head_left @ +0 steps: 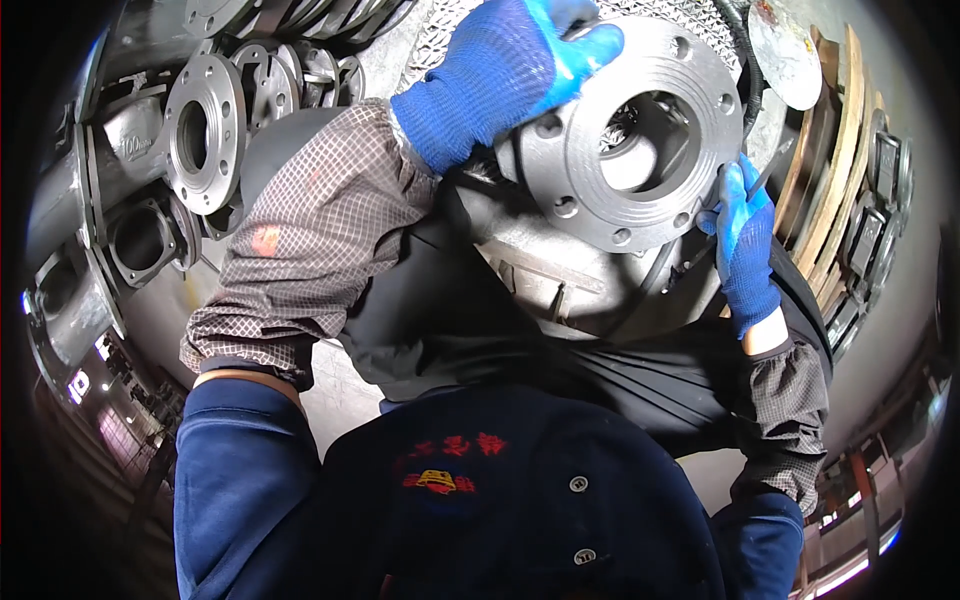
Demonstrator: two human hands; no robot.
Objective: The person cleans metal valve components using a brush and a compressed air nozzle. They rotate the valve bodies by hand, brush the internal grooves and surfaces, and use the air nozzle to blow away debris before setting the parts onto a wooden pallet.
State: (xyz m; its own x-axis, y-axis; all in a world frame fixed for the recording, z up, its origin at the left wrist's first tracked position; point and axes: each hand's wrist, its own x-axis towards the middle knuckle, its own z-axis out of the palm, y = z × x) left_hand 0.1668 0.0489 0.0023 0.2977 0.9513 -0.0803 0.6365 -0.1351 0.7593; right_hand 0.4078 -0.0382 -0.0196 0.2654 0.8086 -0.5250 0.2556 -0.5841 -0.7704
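Observation:
A grey metal flanged casting (560,178) stands in front of me, its round face turned up, with bolt holes around a wide central bore. My left hand (515,70), in a blue coated glove, is closed over the upper left edge of its flange. At the flange's lower right edge is my right hand (745,220), gloved alike, its fingers bent together. A thin dark piece runs beside those fingers; what they hold cannot be made out. The casting's underside is hidden.
Several flanged castings (206,135) stand at the left. Wooden strips (838,150) and dark metal parts (880,170) lie at the right. Behind the casting are a textured metal mesh (432,38), a dark cable (748,60) and a pale round plate (785,60).

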